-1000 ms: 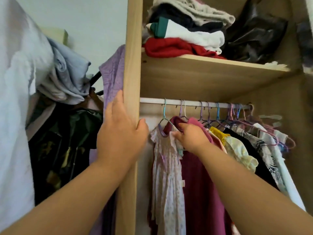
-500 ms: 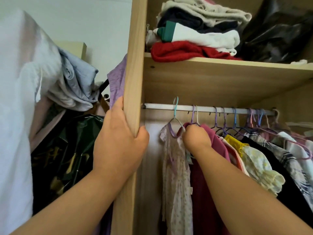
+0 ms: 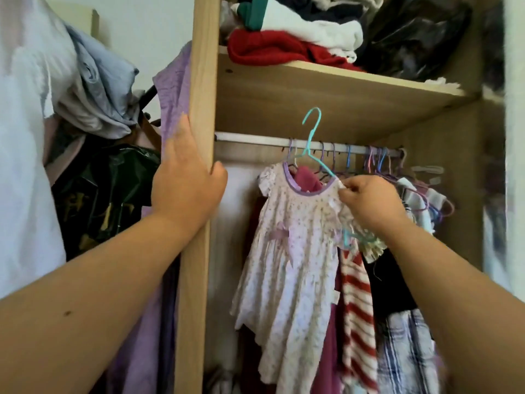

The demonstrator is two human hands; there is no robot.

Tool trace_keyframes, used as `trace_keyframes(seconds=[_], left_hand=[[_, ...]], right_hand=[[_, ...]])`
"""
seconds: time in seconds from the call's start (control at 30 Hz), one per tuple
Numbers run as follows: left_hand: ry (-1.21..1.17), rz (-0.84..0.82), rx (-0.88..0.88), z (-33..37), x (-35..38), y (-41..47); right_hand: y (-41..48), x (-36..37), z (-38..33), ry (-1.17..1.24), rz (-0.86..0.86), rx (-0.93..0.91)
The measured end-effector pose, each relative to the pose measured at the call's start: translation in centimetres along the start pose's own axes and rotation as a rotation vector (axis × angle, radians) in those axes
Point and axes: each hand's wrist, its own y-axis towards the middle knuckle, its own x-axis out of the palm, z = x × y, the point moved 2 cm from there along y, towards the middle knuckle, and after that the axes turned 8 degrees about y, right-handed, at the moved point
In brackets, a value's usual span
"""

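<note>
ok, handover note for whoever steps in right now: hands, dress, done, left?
Left hand grips the edge of the light wooden wardrobe side panel.
Right hand pinches the shoulder of the pale floral child's dress with lilac neckline, on its teal plastic hanger.
Hanger hook sits above the white metal rail, off it.
Done: dress unhooked.
Left: likely bring it out of the wardrobe.

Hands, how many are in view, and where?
2. The left hand grips the light wooden wardrobe side panel; the right hand pinches the shoulder of the pale floral child's dress on its teal hanger.
</note>
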Motion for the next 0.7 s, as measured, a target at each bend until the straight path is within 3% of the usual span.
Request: trace_keyframes(seconds=[0.13,0.23,0.3,0.43,0.7], left_hand=[[0.309,-0.058,0.184,1.1,0.5,-1.6],[0.26,-0.154,0.396,2.8,2.0,-3.8],[0.052,-0.359,0.499,4.2,4.0,-6.3],[-0.33,-0.782,0.494,6.2,8.3,-12.2],[-0.913,-0.946,0.408,7.4,10.0,-22.7]], right_hand=[[-5.2,-4.6,2.1,0.005,-0.048,-0.005],[-10.0,-7.6,2.6,-0.004,-0.106,0.012],[-13.4,-9.2,2.6,0.008,-0.147,0.069],[-19.8,-12.0,1.0,-0.043,-0.158,0.136],[-32.3,-15.1,-4.2,-0.183,-0.054,0.461]])
